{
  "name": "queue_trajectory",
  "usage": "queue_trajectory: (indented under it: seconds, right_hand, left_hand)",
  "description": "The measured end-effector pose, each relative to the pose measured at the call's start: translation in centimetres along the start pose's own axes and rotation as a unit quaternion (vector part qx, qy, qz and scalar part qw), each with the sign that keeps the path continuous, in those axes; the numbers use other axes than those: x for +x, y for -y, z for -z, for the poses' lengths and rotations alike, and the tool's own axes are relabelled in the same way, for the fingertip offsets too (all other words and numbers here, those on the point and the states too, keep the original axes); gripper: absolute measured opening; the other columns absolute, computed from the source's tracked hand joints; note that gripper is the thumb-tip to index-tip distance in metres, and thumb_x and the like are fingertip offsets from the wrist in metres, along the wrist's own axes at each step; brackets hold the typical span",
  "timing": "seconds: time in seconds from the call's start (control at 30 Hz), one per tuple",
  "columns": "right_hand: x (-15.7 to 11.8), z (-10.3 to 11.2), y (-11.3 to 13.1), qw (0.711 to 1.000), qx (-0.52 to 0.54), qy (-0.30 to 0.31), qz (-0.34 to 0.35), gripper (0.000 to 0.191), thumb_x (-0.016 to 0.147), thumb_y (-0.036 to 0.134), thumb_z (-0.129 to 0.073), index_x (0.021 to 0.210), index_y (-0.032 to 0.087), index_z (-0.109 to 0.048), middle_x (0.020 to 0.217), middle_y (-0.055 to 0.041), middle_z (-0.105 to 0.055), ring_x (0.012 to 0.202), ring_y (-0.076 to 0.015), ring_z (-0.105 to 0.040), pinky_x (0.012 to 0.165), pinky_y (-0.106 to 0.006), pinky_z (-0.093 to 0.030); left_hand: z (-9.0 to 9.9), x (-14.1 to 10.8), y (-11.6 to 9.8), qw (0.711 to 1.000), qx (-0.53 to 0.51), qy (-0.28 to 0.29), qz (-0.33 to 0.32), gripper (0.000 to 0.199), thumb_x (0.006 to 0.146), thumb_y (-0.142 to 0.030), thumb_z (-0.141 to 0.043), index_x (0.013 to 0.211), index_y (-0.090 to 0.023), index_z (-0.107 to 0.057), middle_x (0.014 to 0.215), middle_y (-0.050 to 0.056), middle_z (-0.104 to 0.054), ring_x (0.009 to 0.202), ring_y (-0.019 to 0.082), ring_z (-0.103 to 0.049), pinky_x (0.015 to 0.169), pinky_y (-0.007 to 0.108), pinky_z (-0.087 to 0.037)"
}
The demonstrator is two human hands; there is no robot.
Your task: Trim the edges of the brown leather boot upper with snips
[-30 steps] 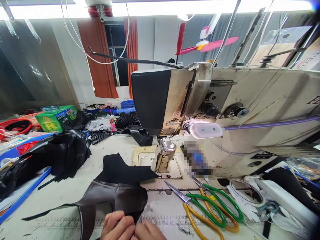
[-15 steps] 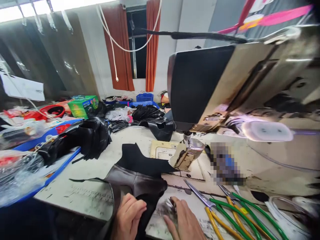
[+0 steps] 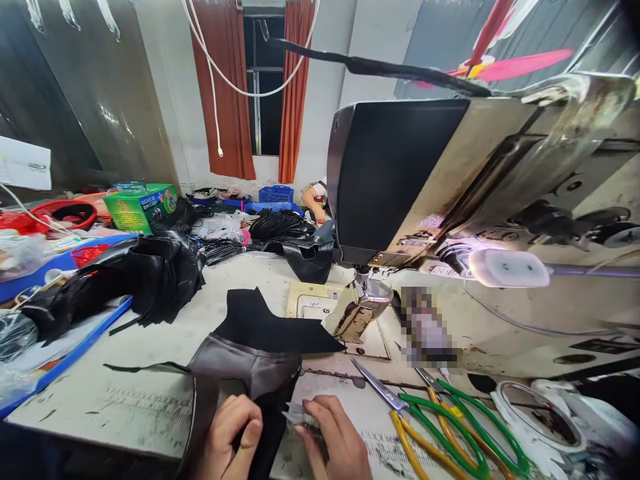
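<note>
A sewn black leather piece (image 3: pixel 245 367), with a matte black lining panel (image 3: pixel 270 327) turned up, lies at the table's front left of the sewing machine's post (image 3: pixel 357 313). My left hand (image 3: pixel 233 433) is closed on its near edge, fingers curled and thumb pressed in. A narrow strip of the leather sticks out to the left. My right hand (image 3: pixel 337 437) pinches a small shiny grey piece (image 3: pixel 299 415) just right of the leather; its kind I cannot make out. Two pairs of scissors (image 3: pixel 435 420) with green and yellow handles lie right of that hand.
The sewing machine head (image 3: pixel 395 180) overhangs the table, with a lit lamp (image 3: pixel 510 267). A blurred-out object (image 3: pixel 427 327) lies beneath. Stacked black leather pieces (image 3: pixel 160 273) and blue trays (image 3: pixel 85 353) stand left. Another person's arm (image 3: pixel 314 200) shows at the back.
The view has swung right, so most things sit further left. My left fingers have curled tighter. The shiny piece in my right hand now shows more clearly, and a co-worker's arm has appeared.
</note>
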State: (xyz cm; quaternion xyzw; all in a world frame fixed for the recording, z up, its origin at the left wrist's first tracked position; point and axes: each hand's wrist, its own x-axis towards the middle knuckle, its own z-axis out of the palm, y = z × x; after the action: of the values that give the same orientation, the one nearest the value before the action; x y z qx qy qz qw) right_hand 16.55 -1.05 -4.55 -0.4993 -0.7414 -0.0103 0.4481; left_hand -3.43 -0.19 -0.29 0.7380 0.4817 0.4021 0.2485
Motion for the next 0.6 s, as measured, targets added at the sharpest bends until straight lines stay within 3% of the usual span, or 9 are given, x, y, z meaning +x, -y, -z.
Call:
queue_trajectory:
  seconds: [0.13,0.47,0.6]
  right_hand:
    - [1.1,0.8,0.0,0.997,0.043,0.027,0.049,0.022,0.092,0.019,-0.056,0.114,0.017,-0.055,0.089,-0.0078,-0.063,0.078,-0.0167,-0.065,0.066,-0.024,-0.057]
    - [1.9,1.2,-1.1,0.992,0.021,-0.009,0.124,0.026,0.087,0.012,-0.064,0.112,0.012,-0.061,0.087,-0.009,-0.064,0.076,-0.0151,-0.065,0.066,-0.023,-0.057]
    - [2.0,1.2,-0.7,0.994,0.038,-0.014,0.101,0.025,0.086,0.012,-0.065,0.111,0.015,-0.062,0.088,-0.008,-0.065,0.077,-0.0163,-0.064,0.066,-0.027,-0.057]
  left_hand:
    - [-0.1,-0.2,-0.1,1.0,0.007,0.013,-0.013,0.039,0.101,-0.037,-0.034,0.069,-0.019,-0.048,0.071,0.001,-0.054,0.071,0.016,-0.053,0.068,0.026,-0.04]
    - [-0.7,-0.4,-1.1,1.0,0.024,-0.007,0.017,0.05,0.103,-0.04,-0.021,0.069,-0.018,-0.05,0.075,0.004,-0.054,0.071,0.015,-0.052,0.066,0.026,-0.038]
    - [-0.6,-0.4,-1.3,0.999,0.028,-0.014,0.014,0.054,0.103,-0.043,-0.018,0.069,-0.018,-0.051,0.075,0.004,-0.055,0.071,0.015,-0.052,0.065,0.026,-0.039]
